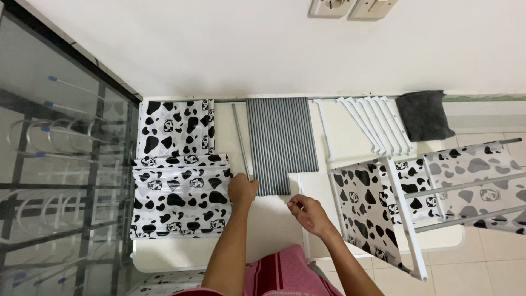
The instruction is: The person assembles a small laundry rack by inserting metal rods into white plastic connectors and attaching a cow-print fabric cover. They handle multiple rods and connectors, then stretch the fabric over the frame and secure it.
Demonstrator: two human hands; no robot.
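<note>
2 bare forearms reach forward from the bottom edge. The left hand [241, 190] is palm-down with fingers curled closed at the front. The right hand [308, 214] hovers, its fingertips pinched together.

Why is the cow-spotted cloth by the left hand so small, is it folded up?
Folded. The cow-spotted cloth lies flat in neat rectangular stacked layers, with a second folded piece above it. The left hand rests at its right edge.
</note>
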